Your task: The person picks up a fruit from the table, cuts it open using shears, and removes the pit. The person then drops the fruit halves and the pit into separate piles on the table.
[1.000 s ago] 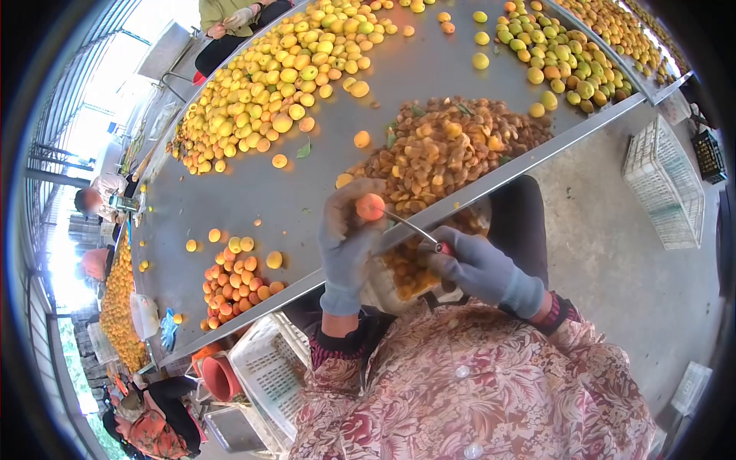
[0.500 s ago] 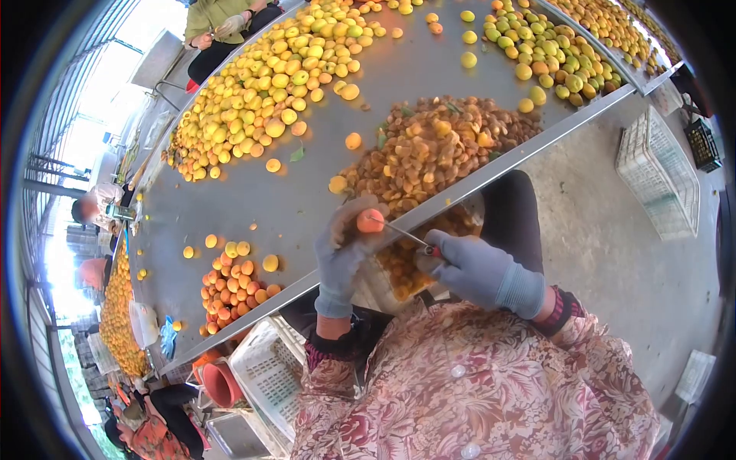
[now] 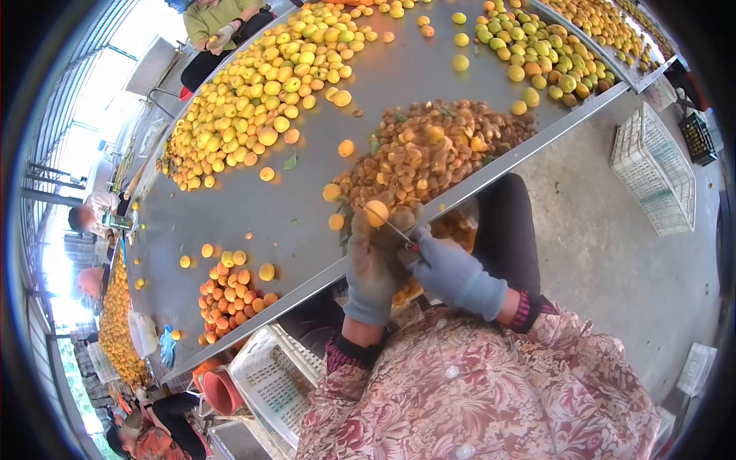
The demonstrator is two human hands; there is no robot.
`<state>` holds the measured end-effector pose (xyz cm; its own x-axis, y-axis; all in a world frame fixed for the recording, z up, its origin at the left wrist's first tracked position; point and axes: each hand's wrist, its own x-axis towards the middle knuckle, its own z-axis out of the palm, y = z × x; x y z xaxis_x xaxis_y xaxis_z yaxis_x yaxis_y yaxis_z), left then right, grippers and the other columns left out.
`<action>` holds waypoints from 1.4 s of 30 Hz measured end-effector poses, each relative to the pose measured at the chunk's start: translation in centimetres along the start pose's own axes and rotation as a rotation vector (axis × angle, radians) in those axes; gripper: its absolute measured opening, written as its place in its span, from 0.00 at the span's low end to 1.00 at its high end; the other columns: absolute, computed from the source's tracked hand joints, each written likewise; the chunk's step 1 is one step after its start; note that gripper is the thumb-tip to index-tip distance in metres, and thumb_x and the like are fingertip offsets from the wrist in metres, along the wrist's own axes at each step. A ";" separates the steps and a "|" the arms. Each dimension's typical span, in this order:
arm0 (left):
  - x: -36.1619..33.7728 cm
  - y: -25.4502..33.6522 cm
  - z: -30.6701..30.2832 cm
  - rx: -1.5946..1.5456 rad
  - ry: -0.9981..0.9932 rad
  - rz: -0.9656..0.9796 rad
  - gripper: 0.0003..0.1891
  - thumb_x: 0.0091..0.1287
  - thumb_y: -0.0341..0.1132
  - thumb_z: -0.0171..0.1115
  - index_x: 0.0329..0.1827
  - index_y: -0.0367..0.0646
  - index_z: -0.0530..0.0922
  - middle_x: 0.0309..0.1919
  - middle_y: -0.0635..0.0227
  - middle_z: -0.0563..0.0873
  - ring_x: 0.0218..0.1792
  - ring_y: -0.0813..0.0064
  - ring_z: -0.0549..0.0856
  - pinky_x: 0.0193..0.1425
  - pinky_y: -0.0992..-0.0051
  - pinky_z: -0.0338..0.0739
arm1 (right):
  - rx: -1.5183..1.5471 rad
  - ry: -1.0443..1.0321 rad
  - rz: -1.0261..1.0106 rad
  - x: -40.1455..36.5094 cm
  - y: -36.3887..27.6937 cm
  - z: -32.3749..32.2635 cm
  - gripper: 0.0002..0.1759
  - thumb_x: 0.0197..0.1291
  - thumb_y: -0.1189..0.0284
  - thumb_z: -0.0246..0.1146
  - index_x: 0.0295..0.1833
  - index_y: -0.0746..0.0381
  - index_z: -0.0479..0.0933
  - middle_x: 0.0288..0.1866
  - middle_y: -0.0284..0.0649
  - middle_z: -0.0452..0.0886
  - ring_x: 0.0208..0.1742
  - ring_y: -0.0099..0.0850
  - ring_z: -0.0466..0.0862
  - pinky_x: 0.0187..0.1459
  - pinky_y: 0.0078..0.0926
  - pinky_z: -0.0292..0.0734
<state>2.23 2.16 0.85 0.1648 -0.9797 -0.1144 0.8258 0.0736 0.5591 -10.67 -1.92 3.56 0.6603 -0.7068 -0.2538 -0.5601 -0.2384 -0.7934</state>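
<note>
My left hand (image 3: 369,276), in a grey glove with soiled fingers, holds an orange-yellow apricot (image 3: 376,213) at its fingertips. In my gloved right hand (image 3: 458,277) is a thin-bladed knife (image 3: 395,232) with a red handle, its blade reaching to the fruit. Both hands are close together at the near edge of the metal table (image 3: 307,230). Just beyond them lies a heap of brown apricot pits (image 3: 437,161), with a few loose apricots (image 3: 331,192) at its left side. Below my hands, orange pieces (image 3: 456,230) show partly hidden.
Yellow apricots (image 3: 253,107) are heaped at the far left, greener ones (image 3: 548,54) at the far right. A small orange pile (image 3: 230,295) lies left of me. White crates (image 3: 272,376) and a red bucket (image 3: 222,391) stand below. Other people (image 3: 218,27) sit around the table.
My hands have drawn closer together, and the knife blade now crosses the fruit's edge. The fruit in my left hand shows orange-yellow instead of reddish. The view has shifted slightly.
</note>
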 end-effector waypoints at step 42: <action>0.3 0.4 0.1 0.315 0.036 0.047 0.17 0.69 0.34 0.48 0.59 0.37 0.67 0.50 0.63 0.76 0.50 0.73 0.77 0.55 0.73 0.74 | 1.266 0.026 0.118 2.3 0.9 -1.4 0.13 0.59 0.68 0.62 0.45 0.64 0.73 0.29 0.34 0.77 0.17 0.16 0.70 0.16 0.15 0.64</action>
<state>2.60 1.90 1.10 0.2225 -0.9689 -0.1087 0.6104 0.0515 0.7904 -10.33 -4.72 3.02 0.6211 -0.6965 -0.3594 0.2626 0.6170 -0.7419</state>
